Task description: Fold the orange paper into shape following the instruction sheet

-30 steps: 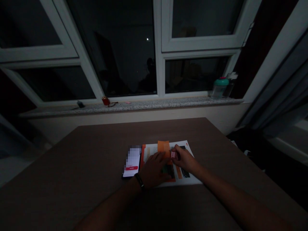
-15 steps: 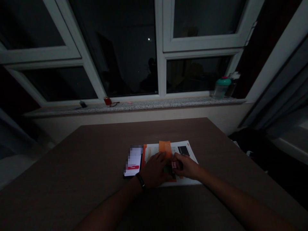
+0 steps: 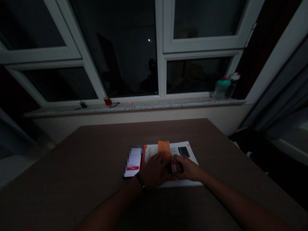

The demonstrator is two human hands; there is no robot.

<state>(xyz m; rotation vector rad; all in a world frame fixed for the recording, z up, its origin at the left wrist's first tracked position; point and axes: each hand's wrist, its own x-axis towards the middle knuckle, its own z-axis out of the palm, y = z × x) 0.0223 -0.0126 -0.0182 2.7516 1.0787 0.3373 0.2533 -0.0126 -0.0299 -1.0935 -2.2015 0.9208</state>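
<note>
A white printed sheet or booklet (image 3: 179, 183) with orange parts lies on the table. Across it runs an orange paper strip (image 3: 164, 146), its far end sticking out past the top edge. My left hand (image 3: 155, 170), a dark band on its wrist, rests over the strip with fingers stretched forward and thumb apart, pressing it down. Close on its right, my right hand (image 3: 189, 168) is closed in a pinch around a small pinkish object (image 3: 174, 167) at the strip's right edge. Its kind is too dark and too covered by fingers to tell.
A phone (image 3: 133, 162) with a lit, partly blurred screen lies left of the sheet on the brown table (image 3: 101, 150). Behind it, the stone windowsill (image 3: 149, 105) holds a small red container (image 3: 107, 101) and a green-lidded bottle (image 3: 222, 87) beside another bottle.
The orange strip's far end has shifted slightly left. The green patch seen between my hands is now covered or dark. Both hands stay in nearly the same place.
</note>
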